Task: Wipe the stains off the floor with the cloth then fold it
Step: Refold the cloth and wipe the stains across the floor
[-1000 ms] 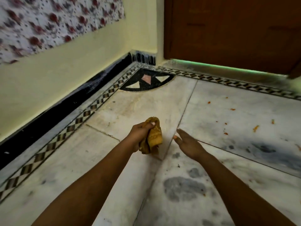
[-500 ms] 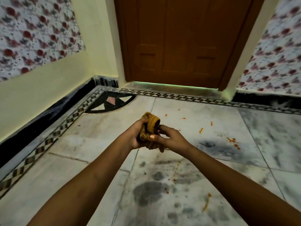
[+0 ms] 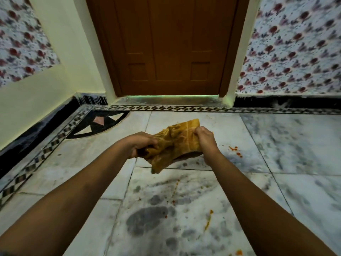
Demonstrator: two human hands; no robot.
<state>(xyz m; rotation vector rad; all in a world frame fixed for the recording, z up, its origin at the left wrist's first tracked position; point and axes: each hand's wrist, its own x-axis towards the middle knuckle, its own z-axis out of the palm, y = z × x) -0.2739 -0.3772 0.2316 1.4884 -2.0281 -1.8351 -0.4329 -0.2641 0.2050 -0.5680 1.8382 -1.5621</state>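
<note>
The cloth (image 3: 175,143), a mustard-yellow rag with a woven pattern, hangs in the air at the centre of the frame, held above the floor (image 3: 295,154) and partly opened out between both hands. The left hand (image 3: 142,144) grips a bunched end of it, fingers curled round the gathered fabric; the right hand (image 3: 204,138) pinches the upper edge, fingertips pressed together on the cloth. It looks light, soft and limp: the loose lower corner droops under its own weight, so it should take whatever shape the hands give it and is best held by edges or corners to spread it flat. Orange-red stains (image 3: 234,149) speckle the marble to the right of the hands, and a yellowish streak (image 3: 208,219) lies lower in the frame beside dark grey blotches (image 3: 147,217). None look wiped yet, so the wiping seems not to have started. Beyond, at the top centre, stands a brown wooden door (image 3: 169,45), with floral wallpaper (image 3: 295,45) on either side and a patterned tile border (image 3: 166,108) along the wall foot.
</note>
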